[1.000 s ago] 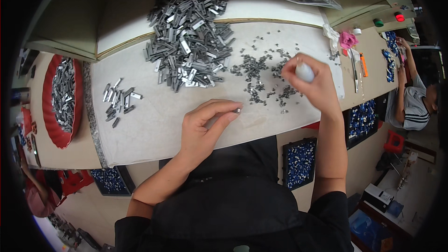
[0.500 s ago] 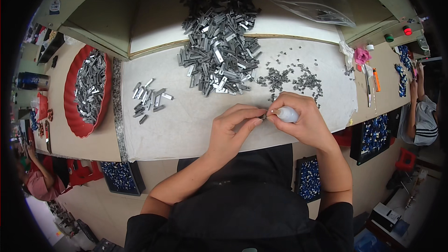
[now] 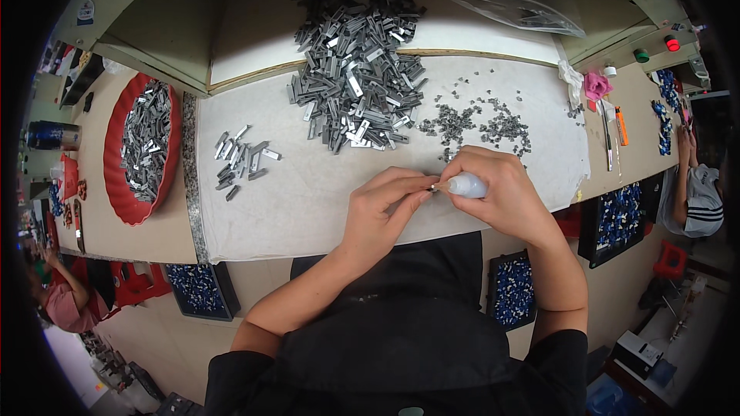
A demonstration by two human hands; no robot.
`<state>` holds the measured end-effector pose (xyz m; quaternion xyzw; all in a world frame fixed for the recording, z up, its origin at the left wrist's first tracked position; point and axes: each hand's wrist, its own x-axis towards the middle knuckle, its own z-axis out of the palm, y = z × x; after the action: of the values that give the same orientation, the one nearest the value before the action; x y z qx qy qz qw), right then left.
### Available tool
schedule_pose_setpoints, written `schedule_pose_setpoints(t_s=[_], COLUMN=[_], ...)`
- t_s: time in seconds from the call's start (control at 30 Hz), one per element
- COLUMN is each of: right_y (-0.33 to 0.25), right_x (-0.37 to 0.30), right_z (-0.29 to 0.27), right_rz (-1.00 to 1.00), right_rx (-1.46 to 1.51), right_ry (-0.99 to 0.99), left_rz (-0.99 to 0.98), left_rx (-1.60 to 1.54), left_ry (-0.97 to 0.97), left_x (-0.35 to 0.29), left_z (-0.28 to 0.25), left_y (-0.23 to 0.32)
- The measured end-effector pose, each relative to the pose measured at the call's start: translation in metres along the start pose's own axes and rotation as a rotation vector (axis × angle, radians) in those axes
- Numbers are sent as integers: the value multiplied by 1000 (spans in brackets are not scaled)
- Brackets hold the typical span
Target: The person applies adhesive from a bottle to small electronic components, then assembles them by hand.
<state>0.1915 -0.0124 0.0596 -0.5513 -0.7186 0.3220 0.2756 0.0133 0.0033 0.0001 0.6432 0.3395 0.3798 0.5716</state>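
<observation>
Between thumb and fingertips my left hand (image 3: 383, 204) pinches a small metal piece (image 3: 433, 188), mostly hidden by the fingers. My right hand (image 3: 496, 189) is closed round a small white squeeze bottle (image 3: 467, 185), its narrow tip pointing left at the piece. Both hands meet above the front of the white-covered table (image 3: 308, 208). Just beyond my right hand lie scattered tiny dark metal parts (image 3: 455, 125). A big heap of grey metal bars (image 3: 358, 85) rises behind, and a smaller group of bars (image 3: 240, 160) lies to the left.
A red scalloped basin (image 3: 116, 177) full of metal bars stands on the left. A clear plastic bag (image 3: 516, 11) lies on the shelf at the back. To the right are a pink cloth (image 3: 597, 86) and an orange-handled tool (image 3: 621, 128). Another person (image 3: 697, 196) sits far right.
The bottle's tip has come closer to the pinched piece, with my right hand shifting slightly left. My left hand has stayed nearly in place, and the whole view has shifted a little.
</observation>
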Motion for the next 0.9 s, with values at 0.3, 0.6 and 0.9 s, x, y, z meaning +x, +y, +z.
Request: schedule_pose_setpoints(t_s=[0.3, 0.6, 0.9], right_y=[-4, 8, -5], right_x=[2, -3, -1], right_z=[-1, 15, 11], right_rz=[-12, 110, 12], right_rx=[-112, 191, -35], right_ry=[-45, 104, 47], left_rz=[-2, 34, 19], left_rx=[41, 5, 55], left_ry=[33, 55, 39], left_x=[-1, 1, -1], left_z=[1, 1, -1], left_y=[-1, -3, -2])
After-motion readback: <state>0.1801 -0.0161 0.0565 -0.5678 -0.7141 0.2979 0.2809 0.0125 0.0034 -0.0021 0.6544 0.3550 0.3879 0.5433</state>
